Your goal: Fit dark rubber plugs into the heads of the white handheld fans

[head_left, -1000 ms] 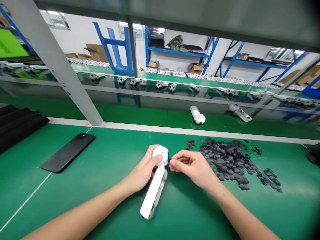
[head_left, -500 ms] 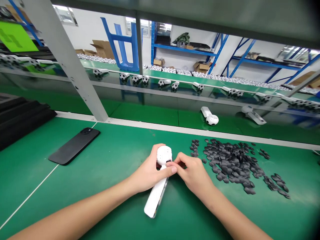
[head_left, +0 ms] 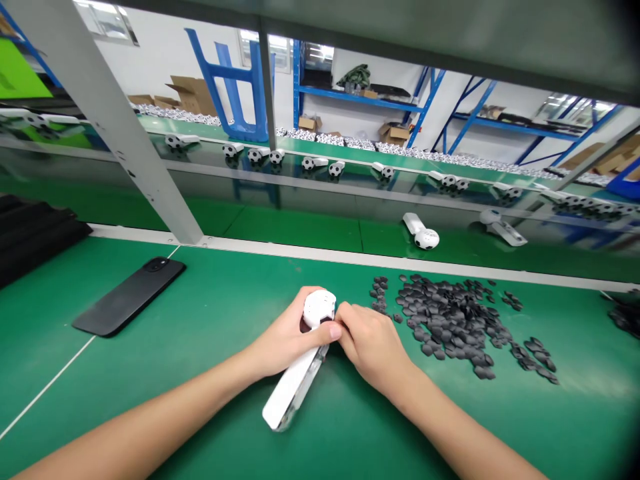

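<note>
My left hand (head_left: 293, 340) is wrapped round a white handheld device (head_left: 299, 373) with a round head and a long flat handle, held low over the green table (head_left: 210, 313). The handle points down toward me and to the left. My right hand (head_left: 369, 345) is closed against the right side of the device's round head, fingertips pressed to it beside my left thumb. Whether the right fingers hold a small piece is hidden. A pile of several small black flat pieces (head_left: 450, 320) lies just right of my right hand.
A black phone (head_left: 129, 295) lies face down at the left. Black foam strips (head_left: 30, 233) are stacked at the far left. Beyond a white strip runs a belt carrying two white devices (head_left: 421, 233) (head_left: 503, 227). A grey slanted post (head_left: 115, 127) rises at the left.
My right hand moved in from pinching beside the head to pressing against it. The device's handle swung leftward and the whole device shifted slightly left.
</note>
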`<act>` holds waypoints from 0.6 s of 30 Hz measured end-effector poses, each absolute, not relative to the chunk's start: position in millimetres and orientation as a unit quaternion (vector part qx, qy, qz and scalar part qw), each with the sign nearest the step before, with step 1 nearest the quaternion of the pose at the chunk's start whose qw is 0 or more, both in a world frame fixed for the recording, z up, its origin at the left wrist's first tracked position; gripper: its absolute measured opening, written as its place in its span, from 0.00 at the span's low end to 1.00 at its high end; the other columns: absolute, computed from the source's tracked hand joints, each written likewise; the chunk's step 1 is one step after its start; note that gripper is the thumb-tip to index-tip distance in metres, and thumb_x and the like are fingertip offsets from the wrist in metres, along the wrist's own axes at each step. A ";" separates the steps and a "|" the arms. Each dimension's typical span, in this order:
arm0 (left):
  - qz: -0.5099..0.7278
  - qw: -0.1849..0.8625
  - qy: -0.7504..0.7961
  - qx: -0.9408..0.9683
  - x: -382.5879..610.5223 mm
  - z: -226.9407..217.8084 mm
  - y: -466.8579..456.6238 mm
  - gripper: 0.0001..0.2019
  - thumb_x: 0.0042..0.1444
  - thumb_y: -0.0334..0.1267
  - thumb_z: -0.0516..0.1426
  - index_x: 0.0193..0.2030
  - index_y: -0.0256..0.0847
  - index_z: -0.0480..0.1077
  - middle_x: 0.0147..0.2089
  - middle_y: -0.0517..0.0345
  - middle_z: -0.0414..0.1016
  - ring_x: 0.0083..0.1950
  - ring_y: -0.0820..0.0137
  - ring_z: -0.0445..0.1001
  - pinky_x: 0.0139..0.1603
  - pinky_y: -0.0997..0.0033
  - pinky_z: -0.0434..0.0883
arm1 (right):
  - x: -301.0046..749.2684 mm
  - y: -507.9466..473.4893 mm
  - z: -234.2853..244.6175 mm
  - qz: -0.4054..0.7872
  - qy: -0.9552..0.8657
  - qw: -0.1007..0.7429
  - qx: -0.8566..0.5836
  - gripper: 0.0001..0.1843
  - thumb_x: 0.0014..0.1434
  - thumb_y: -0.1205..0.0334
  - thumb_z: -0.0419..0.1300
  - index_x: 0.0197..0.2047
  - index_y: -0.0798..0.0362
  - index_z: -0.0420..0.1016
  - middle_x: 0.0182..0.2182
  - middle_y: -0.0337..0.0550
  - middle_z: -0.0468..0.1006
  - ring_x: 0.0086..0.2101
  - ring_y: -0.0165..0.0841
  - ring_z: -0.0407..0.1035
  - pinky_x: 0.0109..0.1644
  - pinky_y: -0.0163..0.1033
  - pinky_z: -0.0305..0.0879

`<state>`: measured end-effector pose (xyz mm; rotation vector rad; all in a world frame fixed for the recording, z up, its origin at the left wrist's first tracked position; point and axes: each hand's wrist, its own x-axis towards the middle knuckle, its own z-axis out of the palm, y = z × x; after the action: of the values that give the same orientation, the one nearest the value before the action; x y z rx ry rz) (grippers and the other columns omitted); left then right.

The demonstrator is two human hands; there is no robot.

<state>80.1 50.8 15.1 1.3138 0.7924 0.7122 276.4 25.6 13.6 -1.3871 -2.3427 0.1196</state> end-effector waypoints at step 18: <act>0.290 0.716 0.400 0.493 69.6 26.8 57.9 0.25 0.57 0.52 0.68 0.53 0.45 0.64 0.38 0.61 0.73 0.25 0.68 0.79 0.24 0.70 0.76 | 372.4 55.5 26.7 0.042 -0.805 0.100 -0.583 0.12 0.71 0.53 0.60 0.47 0.41 0.85 0.43 0.42 0.80 0.38 0.38 0.78 0.35 0.40 0.69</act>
<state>69.6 57.9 26.8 1.0902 0.8863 0.6412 372.4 55.5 26.7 -1.7222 -2.3805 0.1250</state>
